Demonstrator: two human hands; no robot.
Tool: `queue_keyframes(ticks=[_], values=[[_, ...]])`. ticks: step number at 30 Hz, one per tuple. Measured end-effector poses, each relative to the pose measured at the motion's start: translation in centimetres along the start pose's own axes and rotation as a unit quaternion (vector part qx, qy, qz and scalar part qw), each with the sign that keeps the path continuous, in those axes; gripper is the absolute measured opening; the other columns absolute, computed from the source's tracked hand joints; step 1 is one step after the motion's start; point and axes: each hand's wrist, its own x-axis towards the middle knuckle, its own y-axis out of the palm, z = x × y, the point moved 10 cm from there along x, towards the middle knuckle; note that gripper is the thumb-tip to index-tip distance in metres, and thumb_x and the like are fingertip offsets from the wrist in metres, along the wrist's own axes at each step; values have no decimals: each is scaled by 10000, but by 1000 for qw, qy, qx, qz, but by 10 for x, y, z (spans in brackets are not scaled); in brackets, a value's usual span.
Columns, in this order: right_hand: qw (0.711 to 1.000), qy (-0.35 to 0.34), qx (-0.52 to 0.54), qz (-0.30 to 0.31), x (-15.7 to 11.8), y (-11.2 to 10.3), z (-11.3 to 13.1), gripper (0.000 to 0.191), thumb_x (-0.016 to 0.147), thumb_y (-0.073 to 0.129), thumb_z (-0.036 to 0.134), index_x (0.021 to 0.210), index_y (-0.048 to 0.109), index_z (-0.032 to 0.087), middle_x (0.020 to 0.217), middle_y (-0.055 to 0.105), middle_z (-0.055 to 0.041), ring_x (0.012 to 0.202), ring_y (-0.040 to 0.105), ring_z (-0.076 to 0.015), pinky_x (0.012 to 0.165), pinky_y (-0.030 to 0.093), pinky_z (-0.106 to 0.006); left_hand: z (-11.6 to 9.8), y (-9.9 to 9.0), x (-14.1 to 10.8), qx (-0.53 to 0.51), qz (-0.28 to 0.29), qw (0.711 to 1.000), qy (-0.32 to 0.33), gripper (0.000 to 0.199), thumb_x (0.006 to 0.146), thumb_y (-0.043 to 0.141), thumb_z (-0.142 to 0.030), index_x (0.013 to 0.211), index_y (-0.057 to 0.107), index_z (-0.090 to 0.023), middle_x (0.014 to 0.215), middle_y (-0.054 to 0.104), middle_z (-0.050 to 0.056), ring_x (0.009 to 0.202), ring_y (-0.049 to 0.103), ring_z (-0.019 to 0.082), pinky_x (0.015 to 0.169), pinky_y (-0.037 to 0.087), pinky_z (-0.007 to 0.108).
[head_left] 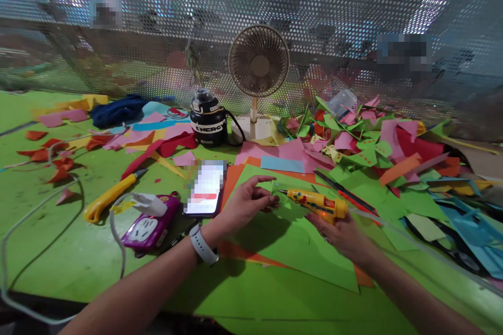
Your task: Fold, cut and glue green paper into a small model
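My right hand [334,233] is wrapped around a yellow glue gun [314,203] with a coloured pattern and a small lit red light. Its nozzle points left, close to the fingertips of my left hand [251,198]. The left fingers are curled, with the index finger and thumb at a piece of green paper [280,186]; its outline merges with the green sheets [291,256] beneath. Orange paper [231,183] shows under those sheets. Left of my left hand lies a phone [206,188] with a lit screen.
A purple power strip [151,225] with a white plug and a yellow utility knife [113,199] lie left. A black bottle [208,120] and a fan [259,63] stand behind. Paper scraps [353,141] heap at right, near a black-and-red cutter [346,191]. Cables cross both sides.
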Motion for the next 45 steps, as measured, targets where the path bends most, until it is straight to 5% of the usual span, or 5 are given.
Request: queue_keyframes(ticks=[10, 17, 33, 41, 45], values=[[990, -80, -112, -24, -5, -1, 11, 332, 852, 564, 561, 888, 651, 243, 792, 708, -40, 705, 669, -230, 599, 541, -347, -22, 1, -5, 171, -11, 979, 111, 460, 847, 620, -277, 1278, 522, -149, 735, 698, 12, 670, 650, 148, 630, 493, 258], [882, -295, -366, -27, -29, -10, 42, 128, 895, 479, 228, 968, 577, 189, 904, 680, -94, 766, 647, -225, 632, 488, -329, -19, -4, -3, 107, -18, 991, 75, 504, 803, 681, -322, 1246, 513, -150, 772, 720, 27, 738, 697, 176, 679, 535, 283], [913, 10, -369, -172, -93, -176, -99, 394, 699, 566, 523, 936, 666, 225, 975, 673, -114, 908, 659, -306, 811, 533, -446, -12, -23, -4, -7, -94, 995, -14, 586, 654, 834, -328, 1143, 547, -182, 772, 728, -9, 756, 722, 180, 666, 538, 266], [910, 3, -361, -203, -93, -213, -121, 411, 641, 587, 646, 839, 671, 295, 1011, 700, -178, 934, 661, -424, 814, 517, -584, -4, -17, -4, -12, -87, 994, -64, 518, 681, 828, -264, 1113, 555, -178, 742, 721, -11, 730, 724, 177, 637, 534, 261], [912, -29, -367, -178, -77, -217, -92, 437, 634, 609, 658, 877, 719, 311, 1022, 716, -206, 944, 669, -422, 814, 507, -591, 2, -13, -8, -5, -73, 994, -83, 478, 710, 815, -250, 1109, 561, -178, 739, 721, -5, 717, 724, 173, 623, 531, 255]])
